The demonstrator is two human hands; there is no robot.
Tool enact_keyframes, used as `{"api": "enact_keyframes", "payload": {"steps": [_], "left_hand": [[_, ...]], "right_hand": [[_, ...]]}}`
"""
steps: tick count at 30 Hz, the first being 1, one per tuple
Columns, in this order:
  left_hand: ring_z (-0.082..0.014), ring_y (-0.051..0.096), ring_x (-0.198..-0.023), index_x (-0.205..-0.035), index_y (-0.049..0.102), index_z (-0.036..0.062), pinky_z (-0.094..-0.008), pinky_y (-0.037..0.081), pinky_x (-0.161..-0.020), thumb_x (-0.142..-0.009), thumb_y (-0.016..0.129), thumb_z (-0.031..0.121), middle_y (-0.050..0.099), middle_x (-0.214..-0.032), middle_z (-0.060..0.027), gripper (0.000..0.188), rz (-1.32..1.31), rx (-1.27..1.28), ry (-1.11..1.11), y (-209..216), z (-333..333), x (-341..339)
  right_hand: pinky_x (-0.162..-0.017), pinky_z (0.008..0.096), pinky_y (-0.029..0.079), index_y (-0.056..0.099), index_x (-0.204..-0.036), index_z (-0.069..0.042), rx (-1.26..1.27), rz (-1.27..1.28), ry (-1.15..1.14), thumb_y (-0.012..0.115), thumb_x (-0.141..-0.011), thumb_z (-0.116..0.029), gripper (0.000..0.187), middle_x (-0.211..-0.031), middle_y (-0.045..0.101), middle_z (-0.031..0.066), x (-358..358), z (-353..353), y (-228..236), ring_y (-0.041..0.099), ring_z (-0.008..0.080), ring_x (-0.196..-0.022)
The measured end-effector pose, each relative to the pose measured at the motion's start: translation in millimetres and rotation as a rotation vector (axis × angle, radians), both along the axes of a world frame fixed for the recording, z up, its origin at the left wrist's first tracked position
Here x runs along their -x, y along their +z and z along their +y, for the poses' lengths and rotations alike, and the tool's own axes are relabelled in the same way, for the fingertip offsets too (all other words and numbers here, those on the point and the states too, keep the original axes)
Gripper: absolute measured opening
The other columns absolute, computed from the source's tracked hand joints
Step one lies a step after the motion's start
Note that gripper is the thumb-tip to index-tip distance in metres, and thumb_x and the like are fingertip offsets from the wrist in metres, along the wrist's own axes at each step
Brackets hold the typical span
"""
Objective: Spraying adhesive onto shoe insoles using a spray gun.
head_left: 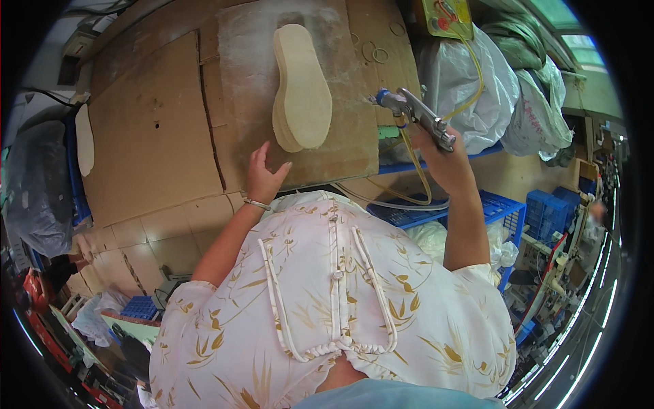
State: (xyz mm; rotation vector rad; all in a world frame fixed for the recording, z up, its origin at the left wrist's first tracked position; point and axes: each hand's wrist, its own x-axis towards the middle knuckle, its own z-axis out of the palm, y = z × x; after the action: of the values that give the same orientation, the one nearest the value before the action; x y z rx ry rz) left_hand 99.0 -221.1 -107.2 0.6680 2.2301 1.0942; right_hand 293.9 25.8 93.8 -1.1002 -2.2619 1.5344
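Plastic bag [42,184], dark and bulky, sits at the far left. Just above and right of it stands a slim pale piece [84,140], perhaps an insole, though the lens bends this edge. Next comes flat cardboard [146,129]. The left hand [267,176] reaches in from below, thumb and fingers spread wide and grasping nothing, just short of the near end of a stack of cream insoles [303,88]. The stack lies lengthwise, slightly fanned, on a stained board [242,75]. To its right, the right hand [446,160] is wrapped around a metal spray gun [428,119], whose blue front points left toward the insoles. A yellow hose [428,191] hangs from the gun. White bags [470,88] and a blue rack [501,203] are farther right.
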Motion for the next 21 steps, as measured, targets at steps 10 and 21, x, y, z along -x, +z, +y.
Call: {"api": "enact_keyframes", "payload": {"steps": [10,21], "left_hand": [[-0.0214,0.053,-0.105,-0.133,0.043,0.0043,-0.0328,0.049,-0.08,-0.073,0.075,0.023,0.047,-0.122,-0.0106,0.071,-0.007,0.007,0.03,5,-1,-1],[-0.0223,0.052,-0.102,-0.134,0.041,0.0048,-0.0327,0.049,-0.077,-0.07,0.078,0.023,0.046,-0.121,-0.0121,0.076,0.018,-0.03,0.041,7,2,-4]], "right_hand": [[-0.058,0.0237,0.036,0.061,-0.096,-0.004,0.128,-0.107,0.168,0.063,-0.088,-0.015,0.014,-0.07,0.047,-0.0035,-6,1,9,0.038,0.0074,-0.065],[-0.057,0.0224,0.036,0.061,-0.098,-0.005,0.125,-0.115,0.163,0.062,-0.088,-0.017,0.016,-0.069,0.048,-0.0048,11,3,13,0.04,0.0049,-0.064]]}}
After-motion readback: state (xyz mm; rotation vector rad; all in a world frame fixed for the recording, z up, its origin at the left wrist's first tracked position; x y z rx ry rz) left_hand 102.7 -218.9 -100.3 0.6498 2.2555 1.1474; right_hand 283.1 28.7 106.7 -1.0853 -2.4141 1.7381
